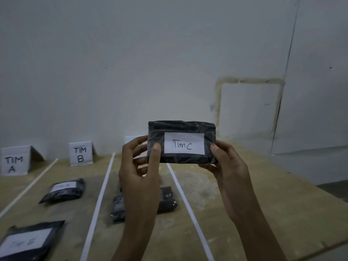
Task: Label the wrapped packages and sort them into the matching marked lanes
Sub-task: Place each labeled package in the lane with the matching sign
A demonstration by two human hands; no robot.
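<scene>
I hold a black wrapped package (156, 136) up in front of me, above the table. Its white label (184, 143) reads "Tim C". My left hand (138, 172) grips its left end and my right hand (228, 166) grips its right end. Folded white lane signs stand at the back: "TIM A" (14, 161) and "TIM B" (80, 153); a third sign (131, 138) is mostly hidden behind the package. White strips (101, 194) divide the wooden table (263, 204) into lanes.
Two labelled black packages (64, 190) (28, 240) lie in the lane under "TIM B". Another black package (167, 199) lies in the lane behind my left forearm, partly hidden. The table's right edge runs diagonally at the right. A white wall stands close behind.
</scene>
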